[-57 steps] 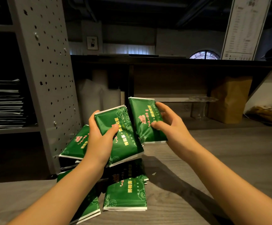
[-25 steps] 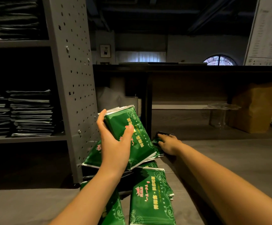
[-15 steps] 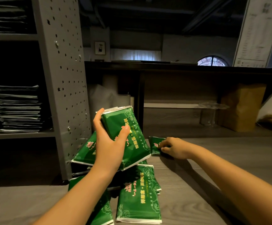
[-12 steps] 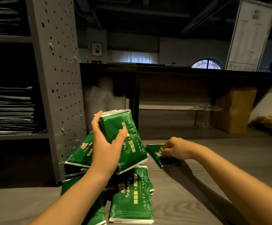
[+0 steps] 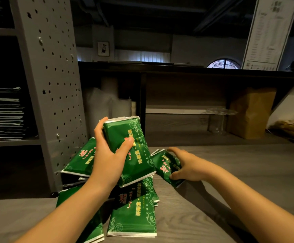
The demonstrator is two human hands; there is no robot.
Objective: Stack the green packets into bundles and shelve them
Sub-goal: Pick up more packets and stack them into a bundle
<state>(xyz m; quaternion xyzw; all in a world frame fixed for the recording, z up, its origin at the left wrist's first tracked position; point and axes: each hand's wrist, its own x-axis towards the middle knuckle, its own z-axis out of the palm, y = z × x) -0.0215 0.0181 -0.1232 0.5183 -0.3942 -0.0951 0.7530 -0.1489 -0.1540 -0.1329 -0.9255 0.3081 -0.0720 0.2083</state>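
Two bare hands reach out ahead of us over a grey wood-grain table (image 5: 239, 172), each one holding green packets. Our left hand (image 5: 111, 155) grips a bundle of green packets (image 5: 135, 155) raised above the table and tilted. The fingers curl round its left edge and the thumb presses on its printed front. Several silver edges show at the top of the bundle. Our right hand (image 5: 190, 167) grasps a single green packet (image 5: 167, 165) just to the right of the bundle. The fingers wrap over its far side and the thumb sits under its near corner. This packet is tilted, low over the table, and we cannot tell whether its lower corner touches the wood.

More green packets lie below our left hand. One flat packet (image 5: 134, 218) rests on the table, face up. Another packet (image 5: 91, 228) lies at the lower left, partly hidden by our forearm. A leaning packet (image 5: 81, 158) rests on others against a grey perforated panel (image 5: 51, 67).

Left of the panel, a shelf (image 5: 11, 142) carries a tall stack of flat items (image 5: 2, 113), too dark to identify. Further back on the table stand a brown paper bag (image 5: 249, 111) and, just to its left, a clear glass stand (image 5: 220, 118). A white printed poster (image 5: 269, 32) leans at the upper right.
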